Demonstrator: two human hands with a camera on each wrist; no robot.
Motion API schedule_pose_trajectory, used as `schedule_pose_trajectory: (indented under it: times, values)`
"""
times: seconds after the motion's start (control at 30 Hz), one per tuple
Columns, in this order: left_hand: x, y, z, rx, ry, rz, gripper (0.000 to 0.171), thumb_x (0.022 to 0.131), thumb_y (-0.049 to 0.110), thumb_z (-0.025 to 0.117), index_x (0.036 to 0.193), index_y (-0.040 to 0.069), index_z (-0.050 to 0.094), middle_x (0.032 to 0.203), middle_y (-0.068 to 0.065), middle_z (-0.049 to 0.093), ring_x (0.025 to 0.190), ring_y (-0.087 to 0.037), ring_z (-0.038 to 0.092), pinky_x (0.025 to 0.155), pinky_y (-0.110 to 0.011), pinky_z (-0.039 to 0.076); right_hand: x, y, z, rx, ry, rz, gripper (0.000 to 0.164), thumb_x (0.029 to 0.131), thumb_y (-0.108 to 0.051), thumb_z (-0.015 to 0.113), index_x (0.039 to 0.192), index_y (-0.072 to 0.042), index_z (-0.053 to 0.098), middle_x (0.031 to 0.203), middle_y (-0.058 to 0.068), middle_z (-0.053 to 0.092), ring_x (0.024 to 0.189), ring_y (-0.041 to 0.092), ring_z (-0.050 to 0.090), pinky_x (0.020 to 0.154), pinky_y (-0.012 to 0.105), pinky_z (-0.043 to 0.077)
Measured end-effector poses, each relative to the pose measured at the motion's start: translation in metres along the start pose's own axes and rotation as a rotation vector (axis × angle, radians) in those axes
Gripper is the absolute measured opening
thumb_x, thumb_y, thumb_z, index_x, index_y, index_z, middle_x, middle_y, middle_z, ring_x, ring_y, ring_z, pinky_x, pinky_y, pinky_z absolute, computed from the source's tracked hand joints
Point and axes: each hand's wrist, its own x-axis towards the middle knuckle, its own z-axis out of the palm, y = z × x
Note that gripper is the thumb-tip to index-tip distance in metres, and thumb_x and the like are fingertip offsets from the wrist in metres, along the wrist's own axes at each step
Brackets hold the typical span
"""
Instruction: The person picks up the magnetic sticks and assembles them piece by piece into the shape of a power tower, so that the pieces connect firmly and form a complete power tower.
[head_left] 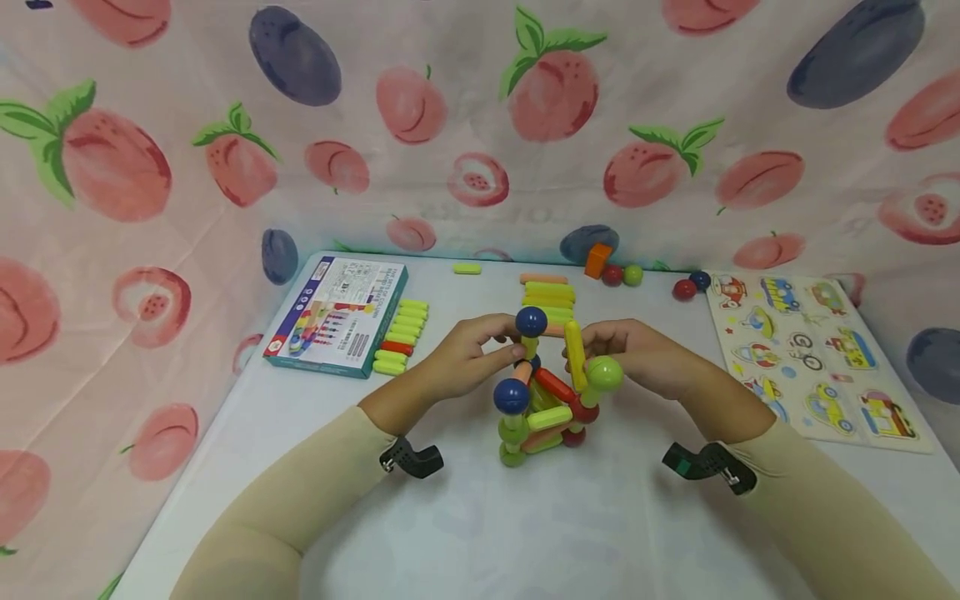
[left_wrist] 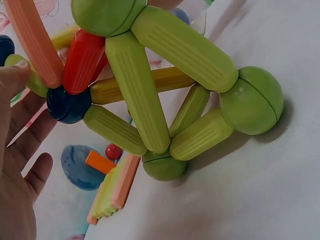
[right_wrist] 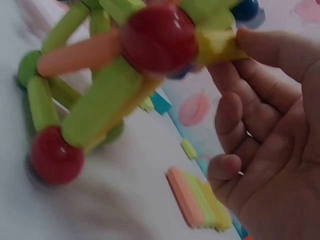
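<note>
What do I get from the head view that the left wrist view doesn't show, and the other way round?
Only the head view shows the flat printed box and the right sleeve.

Only the left wrist view shows clear grooves along a green stick.

Both show the left hand, the ball-and-stick model and the orange block.
</note>
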Motion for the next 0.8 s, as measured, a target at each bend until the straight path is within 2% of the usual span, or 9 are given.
schedule_pose_trajectory:
  times: [0.1,0.2,0.4,0.47,0.53,0.6,0.67,0.73,0.8]
  values:
    - [0.001,0.000,0.000,-0.011,0.002,0.017,0.023,0.107,0.009,0.064,0.129,0.006,0.068,0.114,-0.002,0.075,0.110,-0.016,0.064,0.105,-0.052,0.050,-0.002,-0.003,0.003,0.032,-0.051,-0.038,0.025,0.099,-0.002,0.068,0.123,0.006,0.070,0.108,0.012,0.074,0.105,0.029,0.067,0.096,0.043,0.056]
    - [0.002,-0.001,0.001,-0.025,0.002,0.030,0.024,0.107,0.007,0.064,0.130,0.005,0.068,0.113,-0.003,0.075,0.110,-0.017,0.064,0.105,-0.054,0.050,-0.002,-0.006,0.007,0.030,-0.044,-0.028,0.023,0.099,-0.001,0.067,0.120,0.000,0.075,0.109,0.011,0.074,0.106,0.029,0.065,0.097,0.043,0.055]
    - [0.001,-0.002,0.002,-0.042,-0.002,0.038,0.025,0.106,0.006,0.064,0.130,0.004,0.068,0.114,-0.004,0.075,0.112,-0.018,0.063,0.105,-0.054,0.050,0.002,-0.013,0.015,0.001,-0.079,-0.020,0.030,0.101,-0.006,0.068,0.127,0.008,0.070,0.121,0.019,0.073,0.126,0.033,0.058,0.105,0.047,0.051]
    - [0.001,-0.001,0.002,-0.045,-0.006,0.044,0.025,0.106,0.005,0.064,0.130,0.004,0.068,0.116,-0.003,0.075,0.113,-0.017,0.063,0.105,-0.054,0.050,0.004,-0.013,0.017,0.006,-0.093,-0.034,0.029,0.101,-0.005,0.068,0.126,0.009,0.069,0.120,0.019,0.073,0.129,0.035,0.056,0.105,0.047,0.051]
    - [0.001,0.000,0.002,-0.050,-0.015,0.050,0.026,0.105,0.005,0.064,0.131,0.004,0.068,0.117,-0.003,0.075,0.114,-0.017,0.063,0.105,-0.054,0.050,0.004,-0.013,0.018,0.020,-0.094,-0.038,0.028,0.100,-0.003,0.066,0.126,0.008,0.069,0.115,0.017,0.074,0.124,0.037,0.057,0.102,0.046,0.054]
    - [0.001,0.000,0.002,-0.049,-0.024,0.045,0.026,0.106,0.005,0.064,0.131,0.004,0.068,0.118,-0.003,0.075,0.115,-0.017,0.063,0.106,-0.053,0.050,0.003,-0.010,0.020,0.036,-0.076,-0.045,0.027,0.101,-0.002,0.065,0.126,0.007,0.070,0.113,0.015,0.073,0.121,0.036,0.058,0.101,0.044,0.054]
    - [0.001,-0.001,0.001,-0.055,-0.039,0.026,0.026,0.106,0.007,0.062,0.132,0.004,0.068,0.121,-0.004,0.075,0.118,-0.018,0.063,0.108,-0.052,0.050,-0.001,-0.005,0.022,0.053,-0.014,-0.051,0.025,0.101,-0.002,0.064,0.125,0.001,0.072,0.112,0.010,0.072,0.116,0.031,0.061,0.099,0.040,0.056]
    - [-0.001,-0.002,0.001,-0.059,-0.070,-0.016,0.029,0.107,0.008,0.058,0.134,0.004,0.067,0.126,-0.005,0.073,0.123,-0.018,0.062,0.110,-0.050,0.049,-0.008,0.003,0.024,0.067,0.049,-0.085,0.024,0.102,-0.001,0.061,0.123,-0.003,0.073,0.111,0.007,0.071,0.112,0.027,0.062,0.097,0.036,0.056]
    - [-0.002,-0.004,0.000,-0.062,-0.114,-0.067,0.034,0.106,0.010,0.055,0.137,0.005,0.067,0.131,-0.007,0.072,0.127,-0.020,0.061,0.113,-0.049,0.047,-0.019,0.012,0.026,0.055,0.089,-0.128,0.032,0.098,0.004,0.055,0.123,-0.007,0.071,0.114,0.003,0.070,0.110,0.023,0.061,0.096,0.033,0.055]
